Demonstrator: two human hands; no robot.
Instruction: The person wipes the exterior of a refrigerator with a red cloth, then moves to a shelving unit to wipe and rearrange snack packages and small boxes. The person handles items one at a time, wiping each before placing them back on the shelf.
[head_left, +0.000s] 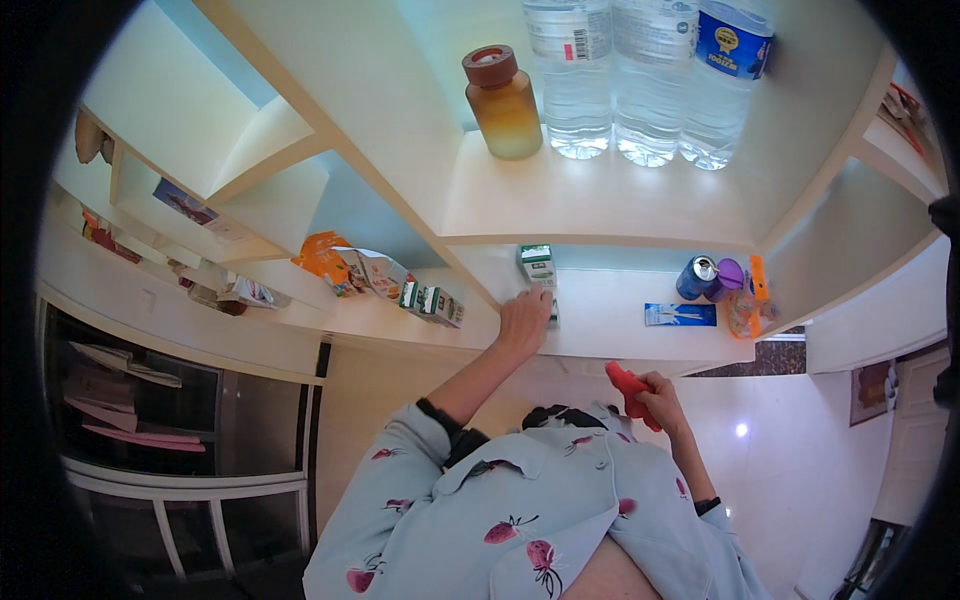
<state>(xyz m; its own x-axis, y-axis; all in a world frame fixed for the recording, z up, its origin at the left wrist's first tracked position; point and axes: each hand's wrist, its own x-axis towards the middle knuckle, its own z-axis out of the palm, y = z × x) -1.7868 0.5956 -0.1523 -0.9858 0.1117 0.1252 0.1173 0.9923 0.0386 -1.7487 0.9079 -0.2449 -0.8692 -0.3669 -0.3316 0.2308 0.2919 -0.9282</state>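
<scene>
On the lower shelf (600, 289), my left hand (525, 319) reaches over a small carton (555, 313) that it mostly hides. Whether the fingers grip this carton or only rest on it cannot be made out. Just behind the fingertips stands another green-and-white carton (538, 266). My right hand (664, 405) is shut on a crumpled red cloth (634, 394), held in front of my body and below the shelf edge.
Above, an amber bottle (502, 105) stands beside three water bottles (577, 105). A blue can (696, 277), purple-lidded container (726, 276), blue packet (679, 315) and orange-topped bag (745, 304) occupy the lower right. Left are more cartons (433, 304) and snack bags (352, 266).
</scene>
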